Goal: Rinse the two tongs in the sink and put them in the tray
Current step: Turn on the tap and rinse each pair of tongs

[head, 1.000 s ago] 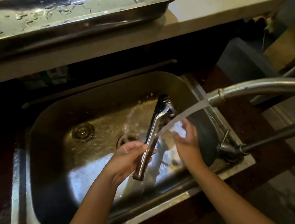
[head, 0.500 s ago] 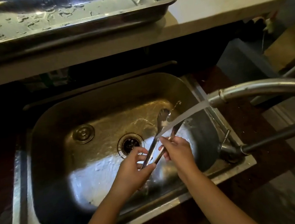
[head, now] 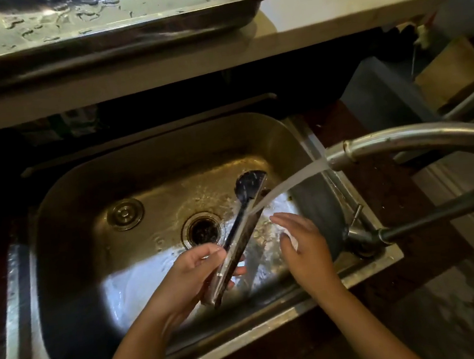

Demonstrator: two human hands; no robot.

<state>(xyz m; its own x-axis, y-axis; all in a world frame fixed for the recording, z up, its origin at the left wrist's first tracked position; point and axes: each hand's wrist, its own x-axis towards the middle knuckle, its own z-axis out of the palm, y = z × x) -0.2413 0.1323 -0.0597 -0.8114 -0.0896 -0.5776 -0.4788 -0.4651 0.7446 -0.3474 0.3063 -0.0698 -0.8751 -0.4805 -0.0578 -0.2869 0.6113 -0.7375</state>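
- Tongs slant over the sink, under the tap's stream: rinsing step, judging by this.
- Left hand clasps their handle.
- Right hand is spread, holding nothing.
- Next: lift them to the tray behind.

Two bare forearms and hands, nothing worn.
The left hand and right hand show no rings, gloves or watch; both forearms are uncovered from wrist to the frame's lower edge, with no sleeve in view. A wet glint shows on the right hand's thumb side.
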